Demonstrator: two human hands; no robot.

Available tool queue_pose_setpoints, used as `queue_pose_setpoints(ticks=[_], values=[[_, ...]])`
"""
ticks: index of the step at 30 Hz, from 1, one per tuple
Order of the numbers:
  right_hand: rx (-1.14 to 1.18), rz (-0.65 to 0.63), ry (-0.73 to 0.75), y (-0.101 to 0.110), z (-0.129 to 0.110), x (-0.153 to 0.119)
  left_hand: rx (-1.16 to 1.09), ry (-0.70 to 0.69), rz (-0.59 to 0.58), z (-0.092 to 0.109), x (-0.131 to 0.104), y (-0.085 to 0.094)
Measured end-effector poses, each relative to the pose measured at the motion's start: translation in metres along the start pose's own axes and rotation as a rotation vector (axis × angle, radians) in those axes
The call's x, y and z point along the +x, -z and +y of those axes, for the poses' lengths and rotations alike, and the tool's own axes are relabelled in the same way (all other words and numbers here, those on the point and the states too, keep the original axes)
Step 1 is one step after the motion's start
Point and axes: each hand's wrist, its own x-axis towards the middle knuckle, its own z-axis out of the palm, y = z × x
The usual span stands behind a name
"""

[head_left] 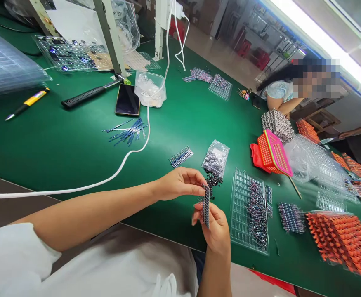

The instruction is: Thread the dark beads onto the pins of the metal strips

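Observation:
Between my two hands a narrow strip of small circuit boards (206, 206) stands nearly upright, with thin pins along one side. My left hand (185, 183) pinches its upper end between thumb and fingers. Lower down, my right hand (215, 227) grips the same strip, its fingers partly hidden behind it. Just beyond, a heap of tiny black parts (214, 179) spills from a clear plastic bag (216, 156). A similar pinned strip (181, 157) lies on the green table (168, 128), past my left hand.
Right of my hands lies a clear tray (239, 210) heaped with pinned parts. Farther right are a red basket (268, 154) and stacked orange parts (343, 239). A white cable (118, 171) crosses the left side, near a phone (127, 100) and hammer (84, 97). Another person sits opposite.

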Motion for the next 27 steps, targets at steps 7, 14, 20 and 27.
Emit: queue_pose_setpoints(ticks=[7,14,20,27], values=[[-0.161,0.367,0.246,0.005,0.002,0.001,0.03,0.056,0.136,-0.003,0.003,-0.001],[-0.311,0.414,0.185,-0.002,-0.006,-0.012,0.115,0.115,0.177,-0.013,0.001,-0.007],[-0.41,0.448,0.169,-0.004,0.0,-0.017,0.185,0.141,0.164,-0.019,-0.002,-0.01],[-0.447,0.409,0.161,-0.001,0.006,-0.022,0.285,0.129,0.122,-0.022,-0.003,-0.009]])
